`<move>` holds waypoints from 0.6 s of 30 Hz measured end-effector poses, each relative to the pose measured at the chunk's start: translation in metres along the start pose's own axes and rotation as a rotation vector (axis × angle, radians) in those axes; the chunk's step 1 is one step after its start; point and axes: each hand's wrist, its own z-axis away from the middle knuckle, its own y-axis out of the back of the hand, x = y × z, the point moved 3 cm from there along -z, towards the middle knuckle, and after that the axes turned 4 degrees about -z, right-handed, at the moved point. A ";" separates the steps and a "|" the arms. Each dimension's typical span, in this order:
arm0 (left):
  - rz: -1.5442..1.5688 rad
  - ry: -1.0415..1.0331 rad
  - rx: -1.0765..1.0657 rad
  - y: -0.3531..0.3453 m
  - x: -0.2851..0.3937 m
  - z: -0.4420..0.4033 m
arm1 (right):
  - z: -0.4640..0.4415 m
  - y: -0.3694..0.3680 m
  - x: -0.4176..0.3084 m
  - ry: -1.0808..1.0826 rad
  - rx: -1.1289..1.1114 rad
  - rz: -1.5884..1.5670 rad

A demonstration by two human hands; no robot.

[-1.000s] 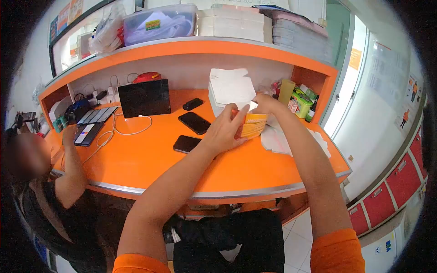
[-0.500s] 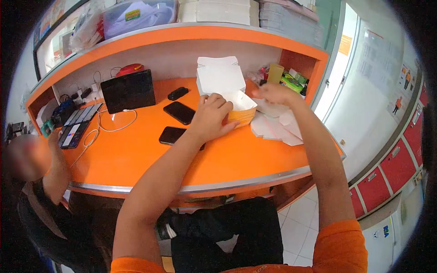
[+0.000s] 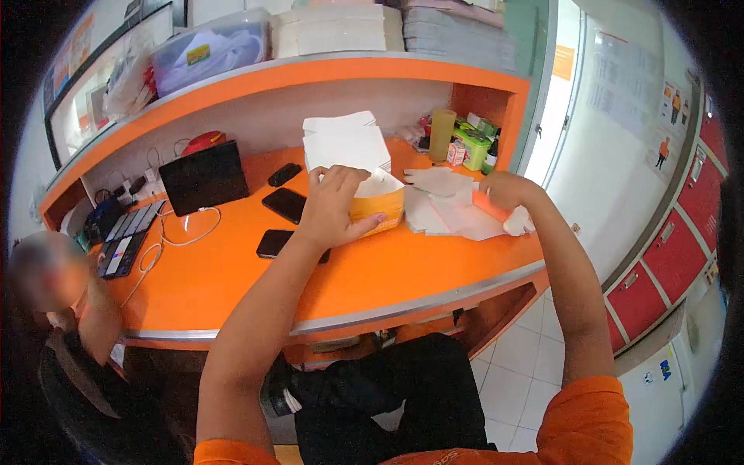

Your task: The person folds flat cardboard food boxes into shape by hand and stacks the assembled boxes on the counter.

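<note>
My left hand (image 3: 339,209) is closed round the left side of an orange-and-white paper food box (image 3: 377,211), its fingers over the rim and its thumb along the front. The box stands on the orange desk with its white inside facing up. Just behind it rises a stack of white paper boxes (image 3: 346,143). At the right, my right hand (image 3: 508,192) is closed on a flat paper box blank (image 3: 490,208) whose orange side shows; its fingertips are partly hidden. Several white blanks (image 3: 442,209) lie spread between the two hands.
Two phones (image 3: 284,204) and a small black device (image 3: 284,174) lie left of the box. Farther left are a dark tablet (image 3: 204,178), a white cable (image 3: 213,226) and a seated person (image 3: 93,310). A yellow cup (image 3: 442,135) and a green container (image 3: 474,147) stand at the back right.
My right hand has moved from beside the box rightward onto the blanks and taken hold of one, exposing its orange side. My left hand stays on the box. The view has shifted slightly.
</note>
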 end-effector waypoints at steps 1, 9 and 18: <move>-0.004 -0.012 0.017 0.004 0.001 -0.002 | -0.005 -0.004 0.020 0.050 0.265 0.090; 0.173 -0.160 0.116 0.043 0.096 -0.023 | 0.222 0.031 -0.054 0.068 1.118 -0.130; 0.207 0.128 -0.669 0.125 0.257 0.063 | 0.277 -0.149 -0.150 0.800 0.464 -0.605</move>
